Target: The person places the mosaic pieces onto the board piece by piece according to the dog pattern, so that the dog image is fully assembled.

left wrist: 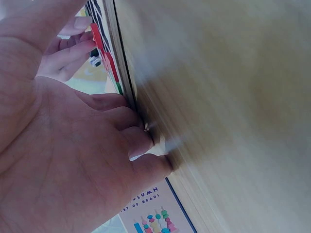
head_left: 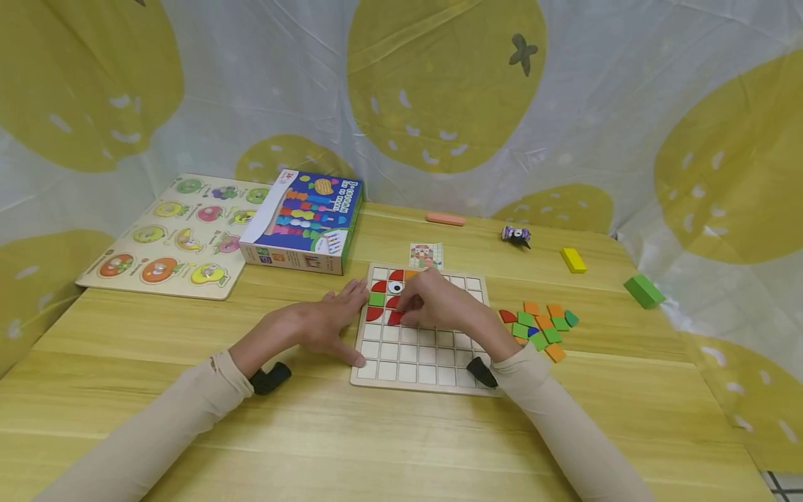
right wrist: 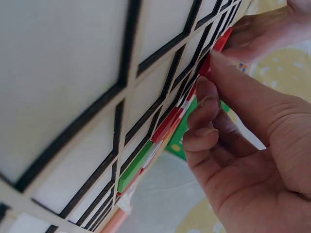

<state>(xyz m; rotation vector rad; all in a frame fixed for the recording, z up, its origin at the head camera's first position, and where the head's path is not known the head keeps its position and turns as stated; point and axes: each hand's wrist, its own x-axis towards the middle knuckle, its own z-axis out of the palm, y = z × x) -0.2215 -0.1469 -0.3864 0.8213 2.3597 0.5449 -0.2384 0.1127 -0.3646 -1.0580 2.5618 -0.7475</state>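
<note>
A wooden grid board [head_left: 414, 376] lies on the table, with red quarter-circle tiles, a green square tile [head_left: 376, 299] and a white tile with a black dot [head_left: 396, 287] in its upper left cells. My right hand [head_left: 436, 303] is over these cells, its thumb and index finger pinching a red quarter-circle tile [head_left: 394, 318] at the board. Other tiles are partly hidden beneath this hand. With fingers spread, my left hand [head_left: 329, 321] rests along the board's left edge, thumb by the lower left corner. In the left wrist view the fingertips [left wrist: 160, 167] meet the tabletop.
Right of the board lies a loose group of orange, green, red and blue tiles [head_left: 539, 328]. A small pattern card [head_left: 426, 254] sits behind it. Farther out are a bead-game box [head_left: 307, 223], a fruit puzzle board [head_left: 144, 272], a yellow block [head_left: 574, 260] and a green block [head_left: 644, 291].
</note>
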